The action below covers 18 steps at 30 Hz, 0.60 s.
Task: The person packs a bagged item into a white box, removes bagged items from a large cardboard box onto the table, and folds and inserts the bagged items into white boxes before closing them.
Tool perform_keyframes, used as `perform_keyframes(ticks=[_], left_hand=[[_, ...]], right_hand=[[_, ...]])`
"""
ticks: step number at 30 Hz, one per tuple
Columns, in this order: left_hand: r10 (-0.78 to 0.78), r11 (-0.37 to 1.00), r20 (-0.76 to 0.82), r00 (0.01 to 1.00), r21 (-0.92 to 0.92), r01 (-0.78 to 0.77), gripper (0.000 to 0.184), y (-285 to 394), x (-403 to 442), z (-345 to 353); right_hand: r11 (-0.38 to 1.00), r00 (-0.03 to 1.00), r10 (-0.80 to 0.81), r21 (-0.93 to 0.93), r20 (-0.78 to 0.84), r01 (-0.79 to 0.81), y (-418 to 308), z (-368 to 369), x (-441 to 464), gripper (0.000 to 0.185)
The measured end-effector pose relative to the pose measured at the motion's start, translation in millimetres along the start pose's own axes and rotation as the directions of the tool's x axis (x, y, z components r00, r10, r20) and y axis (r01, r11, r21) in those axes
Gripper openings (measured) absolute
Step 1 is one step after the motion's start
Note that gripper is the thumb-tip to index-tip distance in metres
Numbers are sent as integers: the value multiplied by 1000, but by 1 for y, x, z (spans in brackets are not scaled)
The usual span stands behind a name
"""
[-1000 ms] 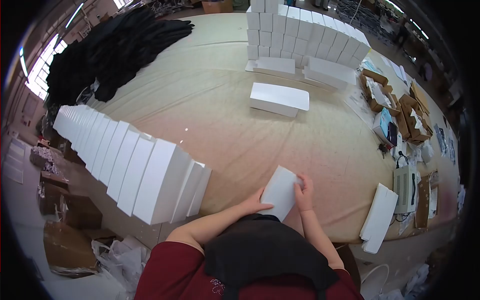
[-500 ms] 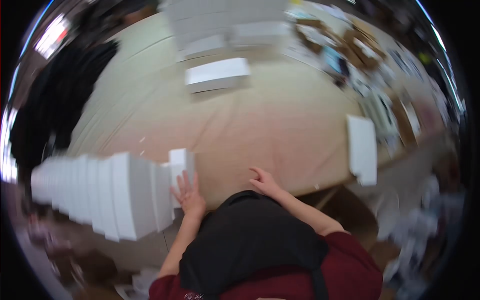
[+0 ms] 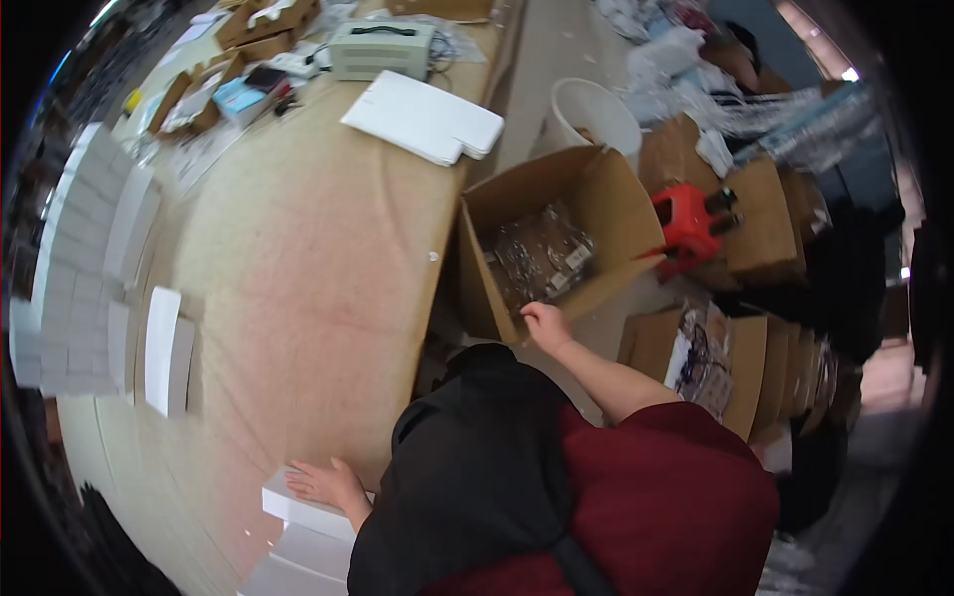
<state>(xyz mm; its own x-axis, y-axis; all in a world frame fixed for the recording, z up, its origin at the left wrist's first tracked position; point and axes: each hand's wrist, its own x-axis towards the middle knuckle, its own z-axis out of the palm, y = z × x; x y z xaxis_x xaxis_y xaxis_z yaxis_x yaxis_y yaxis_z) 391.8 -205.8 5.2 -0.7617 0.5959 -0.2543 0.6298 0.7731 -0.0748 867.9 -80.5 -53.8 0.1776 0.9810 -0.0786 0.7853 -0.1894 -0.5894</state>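
My left hand lies with fingers stretched out on a white box at the table's near edge. More white boxes line up beside it, partly cut off by my body. My right hand is at the near rim of an open cardboard carton beside the table. Its fingers are curled closed, and whether they grip the rim or hold something small is hidden. Inside the carton lie clear plastic bags with small labels.
On the table stand a stack of white boxes, a single white box, a flat white carton and a grey-green device. Beyond the carton are a red stool, a white bin and more cartons.
The view has swung right, toward the floor beside the table. My right hand has gone from above the table edge to the carton, its fingers curling. My left hand stays at the white boxes.
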Motion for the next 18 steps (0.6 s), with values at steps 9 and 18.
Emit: perform_keyframes(ticks=[9,18], left_hand=[[242,961,61,968,-155,-230,67,25,-13,7],[569,737,-11,822,-437,-516,48,127,-50,27]], right_hand=[[945,930,326,29,-172,-326,106,-40,-43,12],[914,937,346,244,-45,-325,153,-74,-4,14]])
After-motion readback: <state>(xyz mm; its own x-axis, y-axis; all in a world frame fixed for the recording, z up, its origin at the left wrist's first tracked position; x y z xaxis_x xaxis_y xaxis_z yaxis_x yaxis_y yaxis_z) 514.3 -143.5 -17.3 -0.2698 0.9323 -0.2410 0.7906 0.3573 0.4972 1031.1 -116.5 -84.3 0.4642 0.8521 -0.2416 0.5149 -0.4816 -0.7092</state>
